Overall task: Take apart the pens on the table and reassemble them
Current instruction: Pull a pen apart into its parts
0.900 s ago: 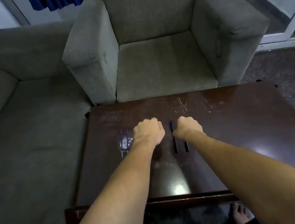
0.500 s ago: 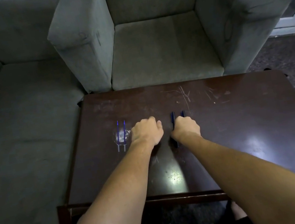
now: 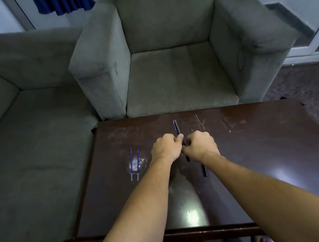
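- Head view, centre of the frame: your left hand (image 3: 165,149) and right hand (image 3: 201,145) meet knuckle to knuckle over the dark table (image 3: 264,145). Both are curled round one dark pen (image 3: 176,127). The left thumb and fingers pinch the barrel further up, and the right fist closes on the part nearer you.
- The far end of that pen pokes out above the hands, pointing toward the armchair (image 3: 176,75). A short dark length shows just below the hands and looks like its near end.
- A second dark pen (image 3: 204,169) lies on the table to the lower right of the hands, partly hidden under your right forearm.
- Two blue refills (image 3: 135,164) lie side by side to the left of the hands, on a pale round mark and apart from your fingers.
- Handling, as a judgement: the pen looks light, stiff and smooth, so it may slip as you twist or pull. Grip it firmly on either side of its joint, which your hands hide here.
- The refills look thin and easy to bend, and they could roll. Pinch one at mid-length and feed it in straight.
- Left of the frame: a grey sofa (image 3: 22,154) runs alongside the table.
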